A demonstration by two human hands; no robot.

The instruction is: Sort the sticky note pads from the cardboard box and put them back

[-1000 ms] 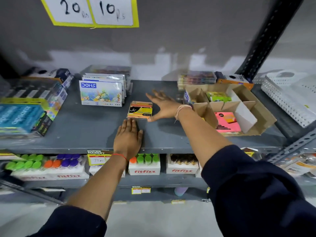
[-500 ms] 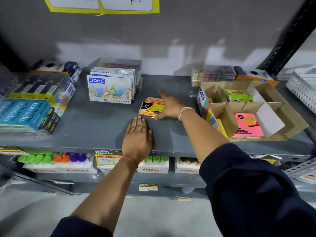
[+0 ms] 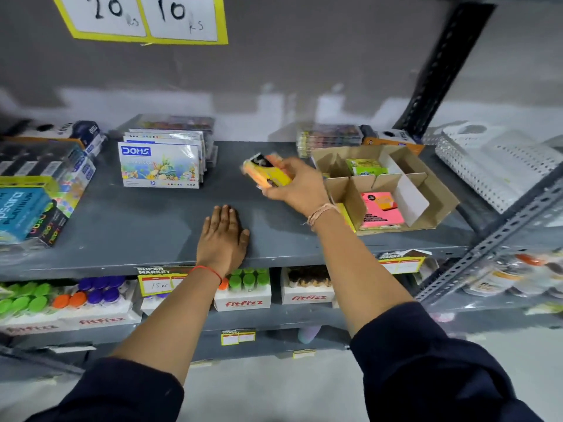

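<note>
My right hand (image 3: 300,185) grips a stack of orange and yellow sticky note pads (image 3: 265,172), lifted off the grey shelf (image 3: 146,226) and tilted, just left of the cardboard box (image 3: 432,190). The box has cardboard dividers. A pink pad (image 3: 382,208) lies in its front compartment and green pads (image 3: 365,167) lie in a back compartment. My left hand (image 3: 224,239) rests flat, palm down, near the shelf's front edge, holding nothing.
DOMS colour boxes (image 3: 160,164) stand at the back left, pen packs (image 3: 33,196) at the far left. More packs (image 3: 329,137) sit behind the box. A white perforated basket (image 3: 499,166) is at the right. Fitfizz cartons (image 3: 243,295) fill the lower shelf.
My right hand closed on the pad stack that lay on the shelf and lifted it up and toward the right. My left hand stayed flat on the shelf.
</note>
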